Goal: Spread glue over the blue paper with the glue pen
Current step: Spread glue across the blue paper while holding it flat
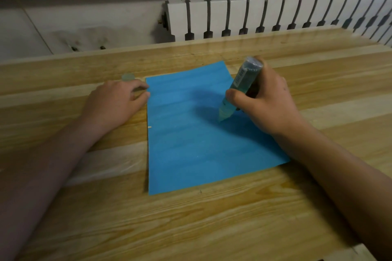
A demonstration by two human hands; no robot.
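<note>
Holding now: right grip (267, 99) wrapped fist-like round the barrel of the glue pen (239, 85), thumb on the near side, nozzle tilted down and to the left.
Nozzle position: over the right-centre of the blue paper (191, 144); whether it touches the sheet cannot be told.
Other side: left grip (114, 104) rests on the desk (212, 218), fingers loosely curled and holding nothing, fingertips at the sheet's left edge near the far corner.
Sheet: lies on the desk between the two hands; the far right corner looks slightly lifted; no glue trail is plainly visible.
Loose item: small pale round cap (128, 77), probably the pen's, on the desk just beyond the left grip.
Surroundings: white radiator (254, 15) behind the desk.
Risk, slipping: only the edge is steadied, so a firm stroke could drag or crease the sheet.
Risk, blobbing: a fist hold squeezes hard; glue may pool rather than spread.
Risk, smearing: the right forearm crosses the near right corner and could wipe wet glue.
</note>
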